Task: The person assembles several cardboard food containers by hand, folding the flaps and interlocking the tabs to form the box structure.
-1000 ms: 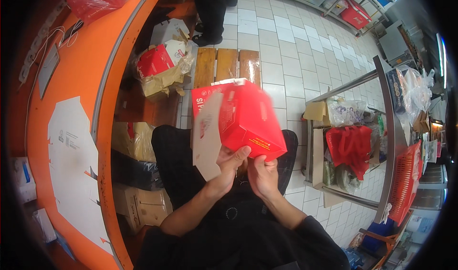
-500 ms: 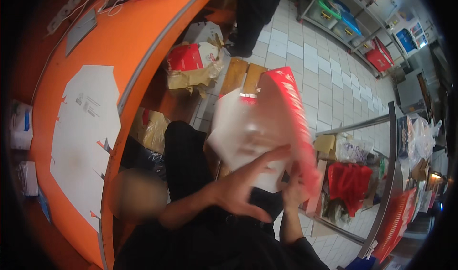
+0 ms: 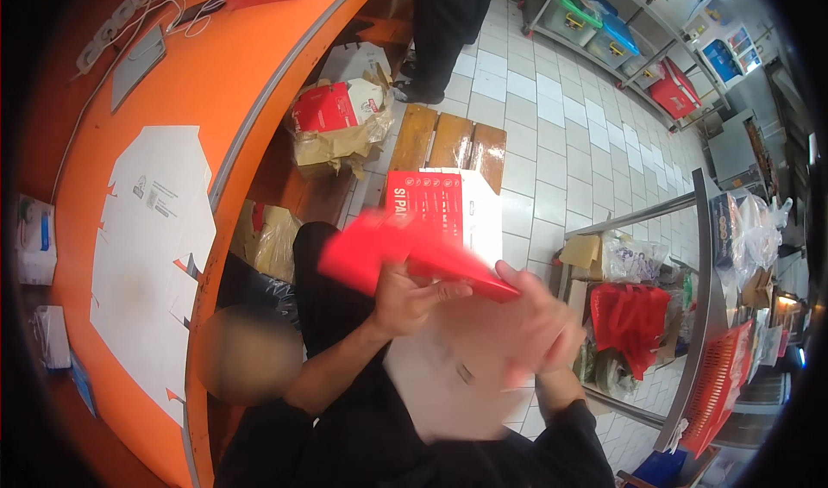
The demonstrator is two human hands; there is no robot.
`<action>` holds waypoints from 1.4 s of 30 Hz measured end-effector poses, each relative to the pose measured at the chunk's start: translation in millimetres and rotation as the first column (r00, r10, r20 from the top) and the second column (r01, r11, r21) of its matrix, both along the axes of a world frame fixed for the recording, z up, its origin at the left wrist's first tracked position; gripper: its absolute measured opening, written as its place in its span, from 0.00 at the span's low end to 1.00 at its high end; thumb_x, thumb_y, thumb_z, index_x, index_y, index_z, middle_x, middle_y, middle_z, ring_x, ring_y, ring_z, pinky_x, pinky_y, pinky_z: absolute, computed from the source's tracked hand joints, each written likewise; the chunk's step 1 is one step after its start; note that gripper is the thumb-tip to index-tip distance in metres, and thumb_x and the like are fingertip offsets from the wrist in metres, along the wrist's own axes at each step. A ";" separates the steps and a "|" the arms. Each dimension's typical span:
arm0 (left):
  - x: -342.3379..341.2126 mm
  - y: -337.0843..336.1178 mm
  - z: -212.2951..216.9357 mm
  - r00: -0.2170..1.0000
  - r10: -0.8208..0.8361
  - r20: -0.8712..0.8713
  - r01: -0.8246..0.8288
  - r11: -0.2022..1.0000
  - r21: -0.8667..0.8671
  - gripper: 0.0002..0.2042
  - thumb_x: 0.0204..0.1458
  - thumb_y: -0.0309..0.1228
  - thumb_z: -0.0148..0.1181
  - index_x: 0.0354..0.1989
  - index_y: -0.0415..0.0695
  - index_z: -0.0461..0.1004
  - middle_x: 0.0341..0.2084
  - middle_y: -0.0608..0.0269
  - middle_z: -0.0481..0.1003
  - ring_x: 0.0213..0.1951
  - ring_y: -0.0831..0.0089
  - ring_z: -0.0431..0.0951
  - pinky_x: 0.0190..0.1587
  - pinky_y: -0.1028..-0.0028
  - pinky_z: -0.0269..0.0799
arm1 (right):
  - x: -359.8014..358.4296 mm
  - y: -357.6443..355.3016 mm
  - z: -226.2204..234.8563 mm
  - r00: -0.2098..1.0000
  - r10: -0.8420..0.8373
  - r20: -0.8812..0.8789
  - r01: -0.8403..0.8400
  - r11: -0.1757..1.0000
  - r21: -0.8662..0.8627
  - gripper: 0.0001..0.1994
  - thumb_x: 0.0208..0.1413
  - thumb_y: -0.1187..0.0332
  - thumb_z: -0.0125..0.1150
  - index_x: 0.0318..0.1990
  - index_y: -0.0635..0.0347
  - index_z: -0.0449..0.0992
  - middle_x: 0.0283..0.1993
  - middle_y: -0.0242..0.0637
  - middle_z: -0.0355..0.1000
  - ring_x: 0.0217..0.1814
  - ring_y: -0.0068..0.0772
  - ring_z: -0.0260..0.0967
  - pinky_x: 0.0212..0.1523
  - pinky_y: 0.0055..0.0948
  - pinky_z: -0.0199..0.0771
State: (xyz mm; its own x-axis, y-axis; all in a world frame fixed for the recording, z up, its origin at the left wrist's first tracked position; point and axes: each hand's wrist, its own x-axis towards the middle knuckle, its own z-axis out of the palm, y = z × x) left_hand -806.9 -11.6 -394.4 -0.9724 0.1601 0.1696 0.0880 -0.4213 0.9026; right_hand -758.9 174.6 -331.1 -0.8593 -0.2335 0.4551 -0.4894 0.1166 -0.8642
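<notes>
Over my lap is a partly folded cardboard box blank [image 3: 466,376], with a white face and a red panel bent up across its far side. My left hand [image 3: 401,303] is closed on the lower edge of the red panel, thumb stretched to the right. At the right end of that panel is my right hand [image 3: 548,324], touching the fold; motion smears its fingers, so its grip is unclear. Just beyond, flat red-and-white printed cardboard [image 3: 431,208] lies on a slatted wooden bench [image 3: 453,139].
An orange table [image 3: 220,74] at left holds a large white flat cardboard blank [image 3: 151,238]. An opened paper-wrapped bundle [image 3: 336,122] sits beneath it. At right stands a metal rack [image 3: 703,298] with a red bag [image 3: 630,320]. A person's dark-clad legs [image 3: 448,31] stand ahead.
The box blank has swung from upright on the right to low over my lap, its red panel now to the left. My left hand has closed on it. The printed cardboard on the bench is uncovered.
</notes>
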 end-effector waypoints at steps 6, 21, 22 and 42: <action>-10.1 -22.8 6.1 0.972 -0.225 -0.064 0.202 0.945 -0.256 0.15 0.50 0.23 0.68 0.46 0.36 0.74 0.37 0.62 0.79 0.37 0.75 0.79 0.43 0.73 0.75 | -10.5 -1.6 1.5 0.981 -0.149 -0.127 0.189 0.889 0.418 0.37 0.49 0.44 0.66 0.53 0.72 0.71 0.60 0.62 0.67 0.64 0.56 0.66 0.60 0.41 0.69; 4.5 -12.1 22.3 0.945 -0.092 0.315 0.036 0.983 0.178 0.17 0.60 0.25 0.58 0.57 0.37 0.66 0.49 0.56 0.74 0.49 0.72 0.76 0.52 0.71 0.73 | -5.0 13.4 14.5 0.974 -0.166 -0.155 0.156 0.985 -0.073 0.13 0.48 0.68 0.70 0.40 0.64 0.83 0.39 0.50 0.80 0.42 0.48 0.80 0.46 0.41 0.80; 1.0 -10.8 27.1 0.929 -0.106 0.354 -0.009 0.951 0.309 0.16 0.60 0.24 0.57 0.56 0.37 0.67 0.49 0.57 0.75 0.49 0.71 0.76 0.52 0.71 0.73 | 3.6 19.4 16.6 0.980 0.192 -0.041 -0.194 0.980 -0.040 0.10 0.52 0.66 0.66 0.38 0.64 0.81 0.38 0.50 0.79 0.41 0.46 0.79 0.44 0.41 0.79; 11.7 8.6 -28.3 0.798 -0.221 0.561 0.113 0.969 0.222 0.08 0.55 0.28 0.66 0.38 0.36 0.79 0.29 0.55 0.81 0.24 0.78 0.78 0.21 0.82 0.67 | 5.7 -46.2 -98.9 0.706 -0.326 0.629 0.616 0.721 -0.318 0.23 0.68 0.50 0.45 0.58 0.60 0.66 0.50 0.32 0.72 0.48 0.20 0.65 0.49 0.24 0.64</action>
State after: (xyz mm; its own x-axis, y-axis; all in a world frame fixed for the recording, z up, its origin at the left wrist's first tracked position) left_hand -795.3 -3.0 -422.7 -0.8581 0.3511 -0.3747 -0.5120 -0.5300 0.6760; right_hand -753.3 128.5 -430.0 -0.9096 0.3901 -0.1428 0.0280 -0.2853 -0.9580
